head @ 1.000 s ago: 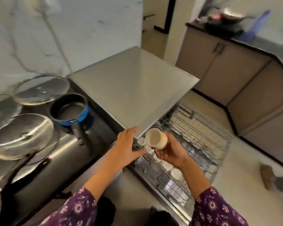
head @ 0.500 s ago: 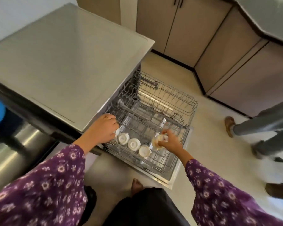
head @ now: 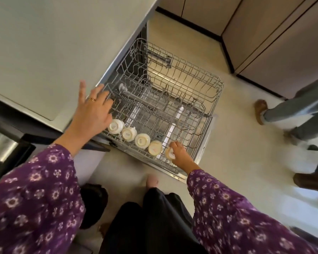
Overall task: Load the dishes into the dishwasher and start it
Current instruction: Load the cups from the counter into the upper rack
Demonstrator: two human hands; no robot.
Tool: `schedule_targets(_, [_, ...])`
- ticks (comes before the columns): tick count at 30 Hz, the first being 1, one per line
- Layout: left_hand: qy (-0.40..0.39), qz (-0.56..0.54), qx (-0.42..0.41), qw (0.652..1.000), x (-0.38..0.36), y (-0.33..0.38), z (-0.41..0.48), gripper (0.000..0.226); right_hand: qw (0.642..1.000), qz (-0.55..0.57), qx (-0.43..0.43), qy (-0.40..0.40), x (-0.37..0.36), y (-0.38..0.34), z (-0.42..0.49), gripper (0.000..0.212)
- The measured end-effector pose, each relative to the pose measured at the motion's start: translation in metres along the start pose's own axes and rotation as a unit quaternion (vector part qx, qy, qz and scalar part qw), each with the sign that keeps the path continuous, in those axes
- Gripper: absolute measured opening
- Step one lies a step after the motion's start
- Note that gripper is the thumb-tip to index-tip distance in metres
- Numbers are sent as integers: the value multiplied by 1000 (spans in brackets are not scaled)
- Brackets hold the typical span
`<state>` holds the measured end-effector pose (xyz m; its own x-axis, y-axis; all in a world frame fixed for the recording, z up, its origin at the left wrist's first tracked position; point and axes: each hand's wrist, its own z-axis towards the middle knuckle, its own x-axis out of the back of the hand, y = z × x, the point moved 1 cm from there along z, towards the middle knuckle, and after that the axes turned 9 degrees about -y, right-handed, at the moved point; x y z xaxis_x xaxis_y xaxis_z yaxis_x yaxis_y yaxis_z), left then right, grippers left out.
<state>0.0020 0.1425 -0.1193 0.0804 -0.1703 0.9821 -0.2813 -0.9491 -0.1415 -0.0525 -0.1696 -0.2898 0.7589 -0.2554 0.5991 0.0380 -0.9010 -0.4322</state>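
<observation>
A grey wire dishwasher rack [head: 206,114] is pulled out below the steel dishwasher top [head: 53,48]. Several white cups stand upside down in a row along its near edge, the leftmost cup [head: 115,126] by my left hand. My right hand [head: 180,153] grips the last cup [head: 169,153] at the right end of the row, bottom up, in the rack. With fingers spread, my left hand [head: 92,110] lies over the rack's left rim and the edge of the dishwasher top, holding nothing.
Beige cabinets [head: 264,33] line the far right wall. Another person's legs and slippers [head: 261,110] stand on the floor to the right of the rack. My own legs and bare foot [head: 151,180] are below the rack.
The view tilted down over the rack. My right hand carried the cup down from the air and set it upside down at the right end of the row. My left hand opened its fingers.
</observation>
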Motion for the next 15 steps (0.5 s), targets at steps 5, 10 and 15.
schedule_targets(5, [-74,-10,-14,997,-13,-19,1,47,999,-46,9,-5,-10,1,14,62])
schedule_targets(10, [-31,-60,-56,996,-20,-29,2,45,991,-129,28,-13,-14,1,19,73])
schedule_targets(15, [-12,-124,-66,990,-21,-32,1,38,984,-176,19,-10,-21,-2,18,74])
